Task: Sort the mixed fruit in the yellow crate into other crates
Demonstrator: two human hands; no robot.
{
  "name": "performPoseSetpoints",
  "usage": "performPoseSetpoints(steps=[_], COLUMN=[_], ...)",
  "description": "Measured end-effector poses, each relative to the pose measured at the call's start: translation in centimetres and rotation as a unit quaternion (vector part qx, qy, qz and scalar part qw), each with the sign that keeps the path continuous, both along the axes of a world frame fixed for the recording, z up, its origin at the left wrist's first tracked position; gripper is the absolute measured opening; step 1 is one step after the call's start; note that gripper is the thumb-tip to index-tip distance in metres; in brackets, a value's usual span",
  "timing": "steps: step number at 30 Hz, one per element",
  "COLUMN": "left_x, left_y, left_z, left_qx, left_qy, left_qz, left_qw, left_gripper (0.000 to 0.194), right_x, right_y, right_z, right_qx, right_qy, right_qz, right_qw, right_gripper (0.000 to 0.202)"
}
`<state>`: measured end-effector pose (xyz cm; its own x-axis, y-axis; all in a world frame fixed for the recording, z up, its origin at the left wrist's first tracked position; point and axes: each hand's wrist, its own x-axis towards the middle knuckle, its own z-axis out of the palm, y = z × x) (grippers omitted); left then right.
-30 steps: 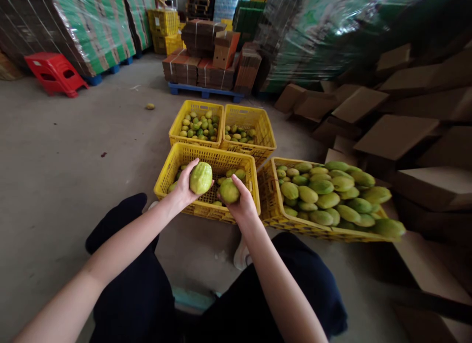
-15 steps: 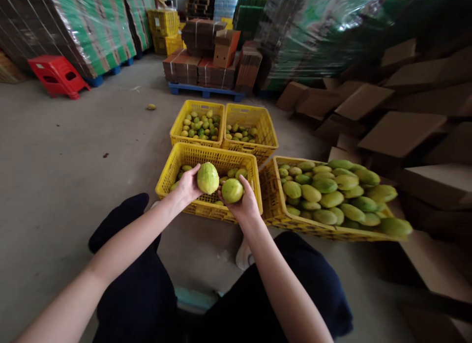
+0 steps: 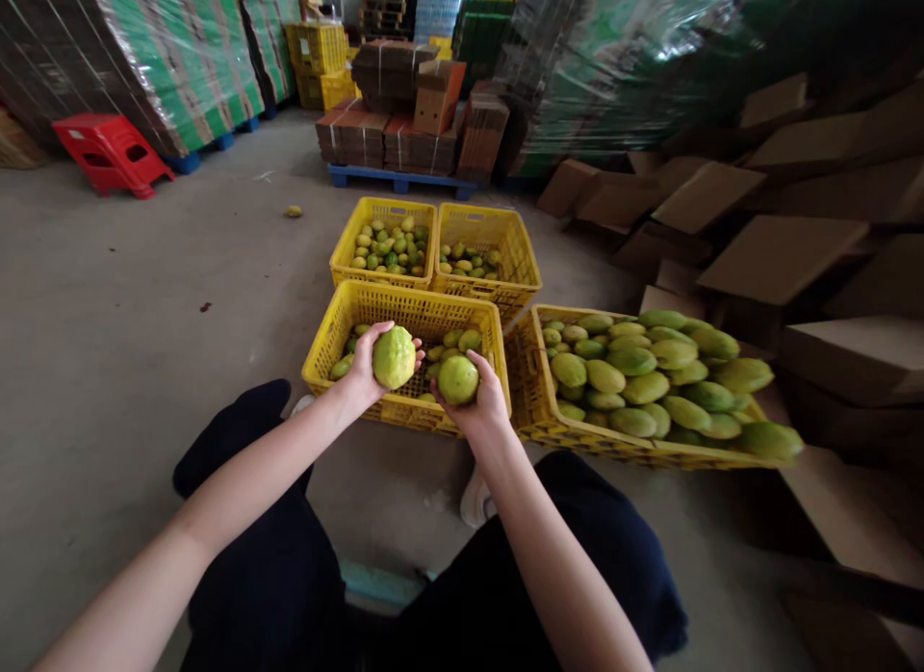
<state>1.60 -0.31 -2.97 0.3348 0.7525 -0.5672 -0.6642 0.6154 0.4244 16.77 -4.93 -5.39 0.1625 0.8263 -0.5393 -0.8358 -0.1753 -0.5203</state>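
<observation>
My left hand (image 3: 365, 372) is wrapped round a bumpy yellow-green fruit (image 3: 394, 358), with some fingertips showing past its right side. In my right hand (image 3: 486, 400) sits a smoother, rounder green fruit (image 3: 457, 379), cupped between thumb and fingers. The two fruits are a small distance apart. Both hands are over the near yellow crate (image 3: 339, 301), which has several similar fruits lying low inside it, partly hidden by my hands.
To the right, a yellow crate (image 3: 530, 383) is heaped with larger oval green-yellow fruits (image 3: 635, 362). Behind stand two more yellow crates (image 3: 346, 275) (image 3: 524, 253) with fruit. A single fruit (image 3: 293, 212) lies on the floor. Cardboard boxes (image 3: 783, 258) crowd the right; a red stool (image 3: 115, 152) stands left.
My left hand has shifted slightly left and down with its fruit, turning it so fingertips now show. The right hand's fruit has moved slightly down, and the gap between the fruits has widened.
</observation>
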Motion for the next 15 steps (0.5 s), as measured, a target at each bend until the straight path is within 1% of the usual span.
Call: performPoseSetpoints(steps=[3,5,7,9,11,13,15], left_x=[0.3,0.4,0.4,0.4,0.3,0.3,0.4], left_y=[-0.2,-0.2,-0.1,-0.1,0.0,0.0,-0.1], left_z=[-0.2,-0.3,-0.5,-0.5,-0.5,-0.4,-0.2], left_qx=[0.004,0.007,0.010,0.009,-0.001,-0.027,-0.055], left_qy=[0.012,0.024,0.038,0.049,0.056,0.053,0.032], left_qz=[0.031,0.062,0.086,0.083,0.069,0.052,0.032], left_qw=[0.999,0.998,0.996,0.995,0.996,0.997,0.997], left_gripper=[0.025,0.022,0.016,0.013,0.014,0.017,0.024], right_x=[0.1,0.2,0.4,0.7,1.0,1.2,1.2], right_y=[-0.2,-0.3,-0.4,-0.3,-0.2,-0.1,0.0], right_z=[1.4,2.2,2.4,2.1,1.4,0.8,0.4], right_qx=[-0.100,-0.125,-0.140,-0.140,-0.122,-0.104,-0.095], right_qy=[0.003,-0.002,-0.005,-0.001,0.006,0.013,0.028], right_qz=[-0.045,-0.068,-0.083,-0.083,-0.074,-0.071,-0.067], right_qw=[0.994,0.990,0.987,0.987,0.990,0.992,0.993], right_gripper=[0.009,0.010,0.012,0.011,0.010,0.011,0.018])
